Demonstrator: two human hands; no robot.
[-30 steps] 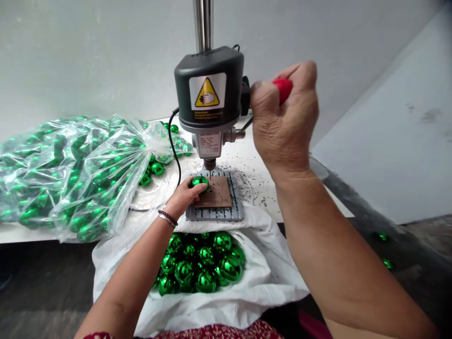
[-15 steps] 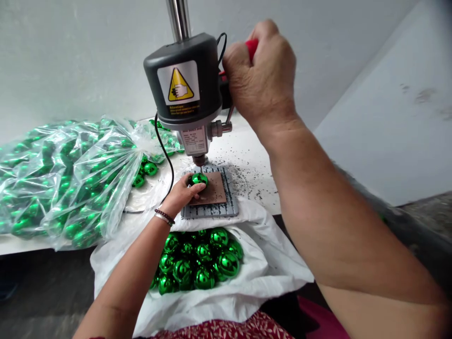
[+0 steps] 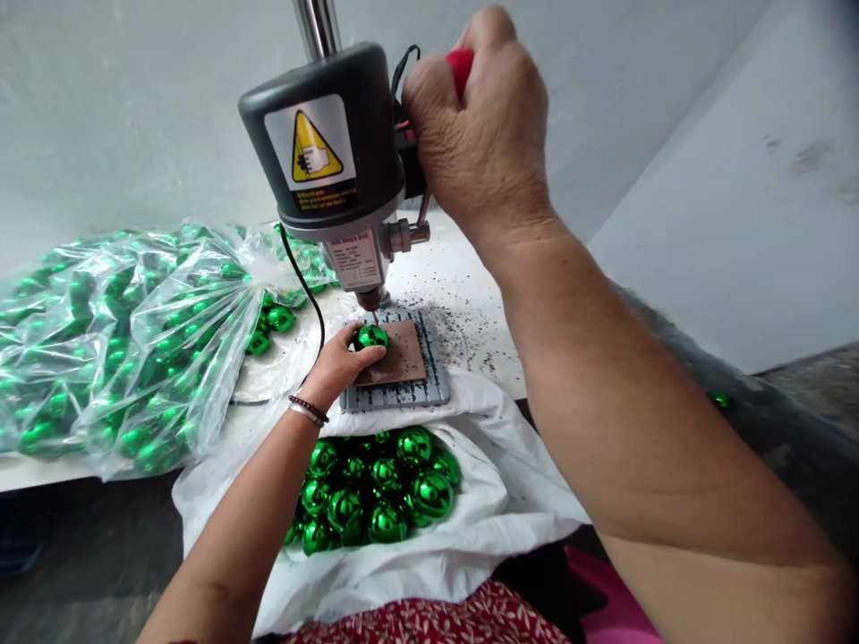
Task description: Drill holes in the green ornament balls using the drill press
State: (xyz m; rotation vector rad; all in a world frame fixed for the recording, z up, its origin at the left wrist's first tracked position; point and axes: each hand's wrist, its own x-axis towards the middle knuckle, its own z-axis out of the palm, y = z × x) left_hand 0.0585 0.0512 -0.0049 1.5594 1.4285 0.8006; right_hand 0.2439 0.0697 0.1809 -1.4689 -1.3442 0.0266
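Note:
My left hand [image 3: 341,360] is closed round a shiny green ball [image 3: 373,336], holding it on a brown square board [image 3: 406,351]. The board lies on the grey slotted base [image 3: 439,380] of a small bench drill [image 3: 318,139]. Right above the ball is the thin drill bit [image 3: 377,317]; whether its tip touches or enters the ball I cannot tell. Up at the drill's right side, my right hand [image 3: 487,125] is wrapped round a red-gripped lever [image 3: 460,72]. Several more green balls [image 3: 386,474] rest in white cloth [image 3: 497,501] in front of the base.
A clear plastic bag [image 3: 134,349] full of green balls fills the left of the white table [image 3: 470,313], with loose balls [image 3: 279,318] by its mouth. Dark shavings litter the tabletop round the base. A black cable [image 3: 301,277] hangs left of the drill.
The view has shifted a little, so the drill head and my right hand appear higher and farther left. Both hands keep the same hold, on the ball and on the lever.

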